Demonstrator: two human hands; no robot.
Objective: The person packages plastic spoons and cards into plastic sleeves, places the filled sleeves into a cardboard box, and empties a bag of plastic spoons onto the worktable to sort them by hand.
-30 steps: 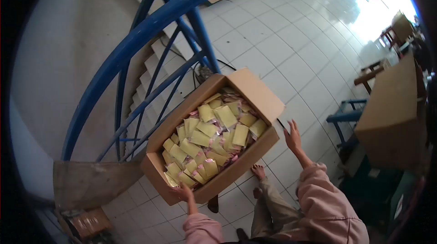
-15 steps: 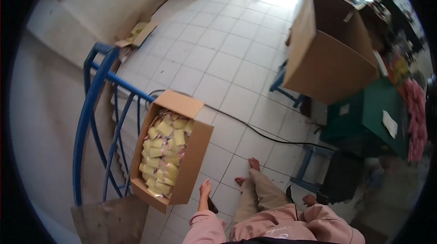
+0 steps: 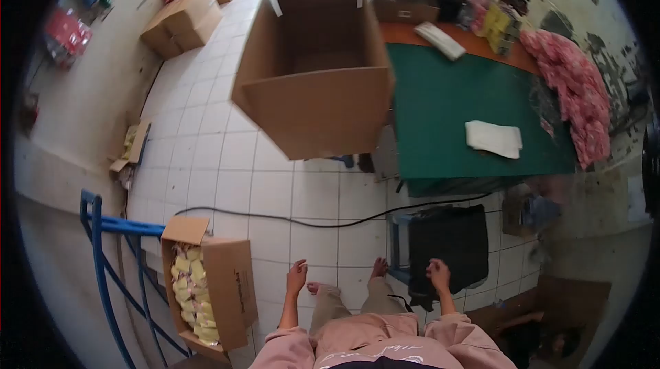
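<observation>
My left hand (image 3: 296,277) hangs in front of my body over the tiled floor, its fingers loosely curled, a little right of the packet-filled box. My right hand (image 3: 438,275) is over the black-covered stool (image 3: 450,248), fingers bent; whether it touches anything is unclear. An open cardboard box (image 3: 230,286) stands at the lower left beside the blue railing (image 3: 130,227). Many small yellow-backed packets (image 3: 192,286) fill it. Neither hand touches this box.
A large open cardboard box (image 3: 316,107) stands ahead, next to a green-topped table (image 3: 447,107) bearing a white cloth (image 3: 493,138) and pink material (image 3: 574,94). A black cable (image 3: 302,222) crosses the floor. Another person (image 3: 519,334) is partly visible lower right.
The view has swung right, so the packet box now sits farther left. My left hand has come off its near edge, and my right hand is away from its flap side.
</observation>
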